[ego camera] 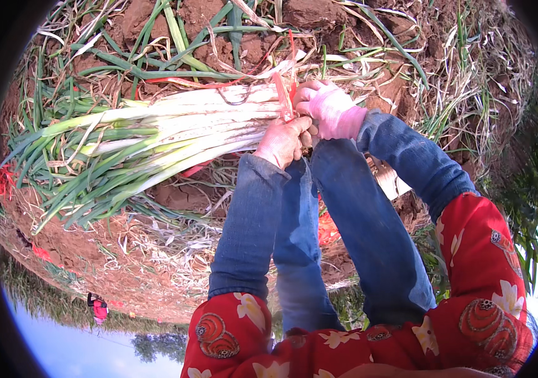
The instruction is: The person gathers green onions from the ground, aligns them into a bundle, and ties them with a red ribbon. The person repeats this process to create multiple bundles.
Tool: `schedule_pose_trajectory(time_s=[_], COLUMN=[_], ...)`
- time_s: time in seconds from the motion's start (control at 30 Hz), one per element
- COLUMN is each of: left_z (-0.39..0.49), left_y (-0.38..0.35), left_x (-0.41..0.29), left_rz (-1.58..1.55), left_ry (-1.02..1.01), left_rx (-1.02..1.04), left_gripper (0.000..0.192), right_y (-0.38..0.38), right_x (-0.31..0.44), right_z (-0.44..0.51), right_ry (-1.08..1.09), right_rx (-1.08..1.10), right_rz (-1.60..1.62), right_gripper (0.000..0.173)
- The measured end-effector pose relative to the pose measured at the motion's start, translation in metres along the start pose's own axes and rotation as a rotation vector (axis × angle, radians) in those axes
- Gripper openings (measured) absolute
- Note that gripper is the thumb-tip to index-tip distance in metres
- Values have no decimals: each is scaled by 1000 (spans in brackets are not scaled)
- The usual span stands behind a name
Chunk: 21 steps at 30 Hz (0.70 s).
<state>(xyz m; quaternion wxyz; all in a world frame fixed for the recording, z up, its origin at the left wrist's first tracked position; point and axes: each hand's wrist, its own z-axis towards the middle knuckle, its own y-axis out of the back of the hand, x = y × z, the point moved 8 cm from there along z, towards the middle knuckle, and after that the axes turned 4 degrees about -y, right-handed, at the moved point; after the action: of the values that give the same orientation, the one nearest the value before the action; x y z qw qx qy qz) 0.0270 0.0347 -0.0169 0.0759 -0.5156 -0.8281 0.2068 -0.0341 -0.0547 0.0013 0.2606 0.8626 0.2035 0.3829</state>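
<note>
A bundle of long green onions (203,125) lies before me on the soil, white stalks towards my hands and green leaves spread to the left. A red plastic tie (282,94) runs across the stalks near their root end. My left hand (282,141), in a pale pink glove, pinches at the tie's near end with thumb and fingers. Right beside it, my right hand (330,108), in a pink knitted glove, has its fingers curled at the tie and root ends. The fingers partly hide the tie there. A thin dark curved piece (234,100) rests on the stalks.
Loose green onion leaves (155,71) and dry husks litter the clods (316,14). Red plastic (328,229) shows between my jeans-clad legs (363,222), and more red strands (0,178) lie at far left. Another person (99,307) is far off in the field.
</note>
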Motion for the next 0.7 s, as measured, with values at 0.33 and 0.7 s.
schedule_pose_trajectory(time_s=[0.33, 0.7], left_z=[-5, -1], left_y=[-2, 10], left_x=[-1, -23], left_rz=[-25, 434], left_ry=[76, -104], left_rx=[-28, -130], left_gripper=[19, 20], right_y=[-23, 24], right_x=[-16, -25], right_z=[9, -19], right_ry=[35, -122], right_rx=[52, 102], right_rz=[106, 85], right_gripper=[40, 26])
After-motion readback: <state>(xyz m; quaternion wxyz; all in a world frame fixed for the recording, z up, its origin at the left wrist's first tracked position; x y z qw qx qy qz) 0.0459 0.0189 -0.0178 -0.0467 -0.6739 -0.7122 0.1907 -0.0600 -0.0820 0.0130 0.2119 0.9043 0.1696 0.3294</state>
